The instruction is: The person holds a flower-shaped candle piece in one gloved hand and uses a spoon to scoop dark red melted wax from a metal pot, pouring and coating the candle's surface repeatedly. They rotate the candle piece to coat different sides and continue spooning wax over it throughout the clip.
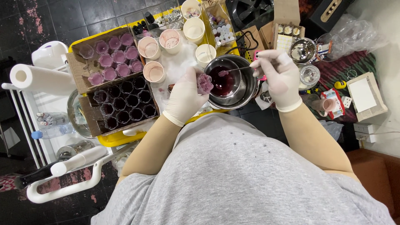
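My left hand (184, 96), in a white glove, holds a small purple flower-shaped mould piece (204, 83) just beside the rim of a steel bowl (250, 89). Dark red liquid (223, 81) fills an inner bowl there. My right hand (278, 76), also gloved, pinches a thin spoon (231, 71) whose tip hangs over the red liquid, close to the purple piece.
A yellow tray (121, 138) carries a cardboard box of dark cups (125, 104), a box of pink-purple cups (111, 60) and several paper cups (171, 41). A paper towel roll (39, 78) lies left. Small steel bowls (303, 51), boxes and clutter lie right.
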